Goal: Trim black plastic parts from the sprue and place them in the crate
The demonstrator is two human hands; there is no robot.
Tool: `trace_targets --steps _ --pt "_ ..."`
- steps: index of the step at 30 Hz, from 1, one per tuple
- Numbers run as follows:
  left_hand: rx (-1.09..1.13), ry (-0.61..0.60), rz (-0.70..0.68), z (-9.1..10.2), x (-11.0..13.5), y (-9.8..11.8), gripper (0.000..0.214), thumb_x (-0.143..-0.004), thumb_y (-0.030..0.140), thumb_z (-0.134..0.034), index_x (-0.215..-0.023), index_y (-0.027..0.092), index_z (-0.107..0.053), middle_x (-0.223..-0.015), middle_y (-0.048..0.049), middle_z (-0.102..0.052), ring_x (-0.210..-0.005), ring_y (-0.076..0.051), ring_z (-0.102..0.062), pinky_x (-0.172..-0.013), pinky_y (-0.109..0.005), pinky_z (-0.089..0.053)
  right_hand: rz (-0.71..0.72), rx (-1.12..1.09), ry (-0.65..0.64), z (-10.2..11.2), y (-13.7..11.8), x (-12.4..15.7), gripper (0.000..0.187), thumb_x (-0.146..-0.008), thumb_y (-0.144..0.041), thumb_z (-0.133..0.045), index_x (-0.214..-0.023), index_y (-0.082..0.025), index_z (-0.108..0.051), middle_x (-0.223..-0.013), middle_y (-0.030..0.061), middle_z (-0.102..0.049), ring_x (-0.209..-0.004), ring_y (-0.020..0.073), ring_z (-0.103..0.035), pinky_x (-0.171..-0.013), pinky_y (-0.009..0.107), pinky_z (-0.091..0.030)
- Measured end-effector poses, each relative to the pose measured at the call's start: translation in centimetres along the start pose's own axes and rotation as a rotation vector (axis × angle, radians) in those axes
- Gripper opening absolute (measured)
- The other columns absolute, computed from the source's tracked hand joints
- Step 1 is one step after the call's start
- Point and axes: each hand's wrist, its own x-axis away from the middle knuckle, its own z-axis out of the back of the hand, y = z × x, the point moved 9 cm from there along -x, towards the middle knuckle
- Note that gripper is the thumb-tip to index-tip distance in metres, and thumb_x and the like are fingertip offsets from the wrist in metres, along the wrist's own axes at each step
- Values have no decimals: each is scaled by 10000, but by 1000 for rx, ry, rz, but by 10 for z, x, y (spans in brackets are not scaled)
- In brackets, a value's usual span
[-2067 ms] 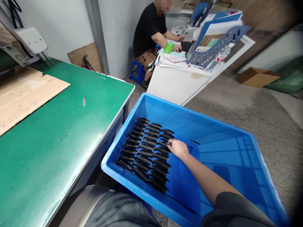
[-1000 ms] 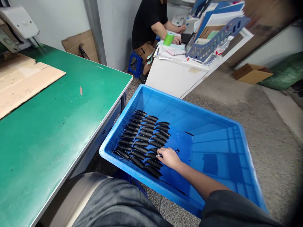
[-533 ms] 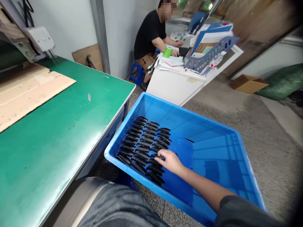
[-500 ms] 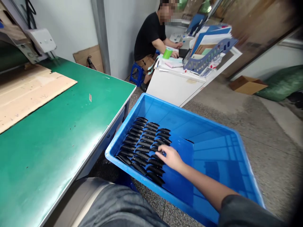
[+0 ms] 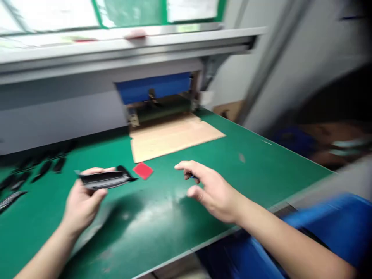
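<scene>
My left hand is closed on a long black plastic part, held level just above the green table. My right hand hovers over the table to the right of it, fingers loosely curled with the index finger stretched toward the part; nothing clear shows in it, though a small dark spot sits by the fingers. A small red square piece lies on the table between the two hands, just beyond the part's tip. The picture is smeared by motion.
A cardboard sheet lies in front of a machine opening with a blue cover. Several black parts lie on the table at the far left. The blue bin stands low at the right, beside the table edge.
My view has swung from the blue bin to the green table. My right hand has left the rows of black parts in the bin. My left hand has come into view holding a black part.
</scene>
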Motion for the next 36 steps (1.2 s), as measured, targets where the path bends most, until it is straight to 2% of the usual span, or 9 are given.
trace_targets --steps 2,4,6,8,20,24,28,32,36 --pt "125 1 -21 30 -1 -5 530 -751 374 -780 -1155 214 -478 -1221 -99 -602 -1103 -229 -580 -971 -323 -458 230 143 -106 -54 -30 -55 697 -889 -773 -307 -1212 -200 -538 -977 87 -568 -849 234 -513 -757 345 -407" --pt "251 -12 -12 41 -4 -13 520 -791 365 -743 -1182 213 -437 -1280 -129 -563 -1181 -253 -540 -1017 -362 -427 373 239 -135 -98 -49 -94 747 -860 -806 -265 -1137 -184 -572 -894 79 -555 -800 230 -487 -736 346 -376" --pt "332 -24 0 42 -8 -19 509 -814 353 -719 -1197 210 -415 -1303 -150 -542 -1211 -273 -518 -1035 -404 -412 420 277 -117 -125 -56 -118 758 -864 -805 -225 -1053 -168 -589 -827 67 -528 -754 220 -463 -704 337 -347" --pt "373 -43 11 41 -10 -20 497 -821 337 -714 -1197 213 -414 -1303 -150 -542 -1211 -279 -518 -1032 -421 -415 416 299 -89 -138 -53 -128 730 -889 -784 -205 -983 -169 -587 -782 55 -505 -719 214 -446 -667 330 -315" --pt "314 -151 118 33 -5 -19 422 -816 264 -725 -1153 224 -474 -1247 -101 -580 -1126 -249 -578 -949 -335 -483 338 272 -94 -149 -24 -114 674 -916 -756 -219 -1020 -178 -548 -813 59 -508 -710 217 -439 -654 346 -303" --pt "307 -200 102 25 -1 -15 400 -822 252 -716 -1155 221 -496 -1234 -96 -581 -1102 -250 -591 -952 -341 -482 312 321 -113 -156 -23 -114 748 -914 -755 -100 -1038 -181 -563 -835 70 -508 -719 227 -432 -650 355 -294" --pt "314 -198 114 24 0 -15 363 -845 238 -688 -1148 229 -488 -1210 -83 -594 -1090 -232 -599 -943 -315 -484 283 374 -79 -158 -25 -112 794 -918 -734 -16 -913 -179 -583 -793 70 -492 -693 221 -406 -619 343 -263" --pt "326 -203 114 23 1 -18 337 -864 223 -664 -1149 225 -485 -1241 -86 -583 -1113 -226 -590 -944 -299 -485 300 399 -79 -161 -27 -109 765 -925 -727 -24 -731 -176 -517 -730 52 -459 -655 200 -362 -594 322 -214" --pt "321 -231 95 22 1 -17 331 -869 227 -660 -1147 221 -481 -1252 -94 -578 -1107 -229 -593 -956 -325 -483 322 419 -78 -162 -28 -108 745 -948 -697 -18 -676 -172 -471 -691 38 -441 -630 186 -328 -587 315 -186"
